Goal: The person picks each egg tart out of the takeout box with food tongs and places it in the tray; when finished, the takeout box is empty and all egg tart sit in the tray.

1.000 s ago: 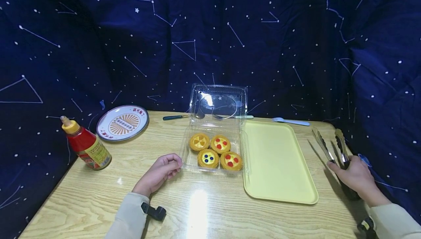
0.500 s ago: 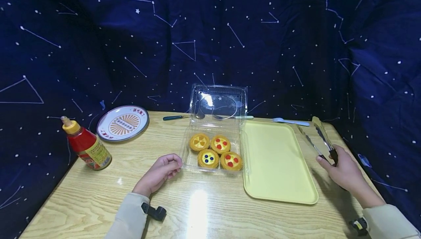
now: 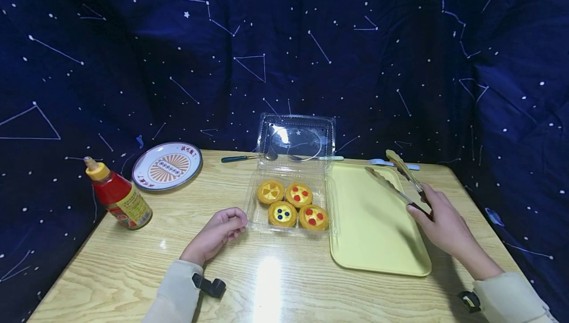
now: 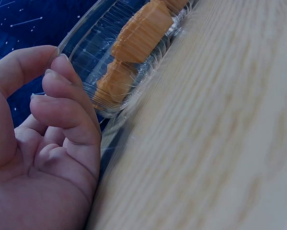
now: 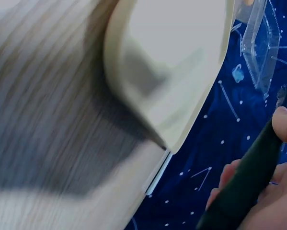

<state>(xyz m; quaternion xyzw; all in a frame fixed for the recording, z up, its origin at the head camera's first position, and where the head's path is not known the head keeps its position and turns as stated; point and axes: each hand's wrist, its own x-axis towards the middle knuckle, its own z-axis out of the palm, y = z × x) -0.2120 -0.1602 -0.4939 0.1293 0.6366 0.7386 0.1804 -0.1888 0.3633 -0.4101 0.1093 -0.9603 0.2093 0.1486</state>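
A hinged clear plastic box (image 3: 253, 209) stands with its lid up, holding several egg tarts (image 3: 270, 192) topped with orange, red or blue pieces. At its near left corner my left hand (image 3: 215, 234) pinches the rim between thumb and fingertips, as the left wrist view also shows. My right hand (image 3: 449, 224) grips the dark handles of metal tongs (image 3: 402, 170), whose arms are spread with nothing between them. The tongs hang above a pale yellow tray (image 3: 378, 244). In the right wrist view a dark tong handle (image 5: 248, 177) lies in the fingers.
On the left stand a red sauce bottle (image 3: 120, 197) with a yellow cap and a patterned plate (image 3: 166, 166). Along the back edge lie a dark-handled spoon (image 3: 235, 159), a pale-handled knife (image 3: 333, 158) and a light blue fork (image 3: 395, 164). A starry cloth (image 3: 293, 41) hangs behind.
My right hand has lifted the tongs from the table's right side and carried them left over the yellow tray. My left hand and the box have stayed in place.
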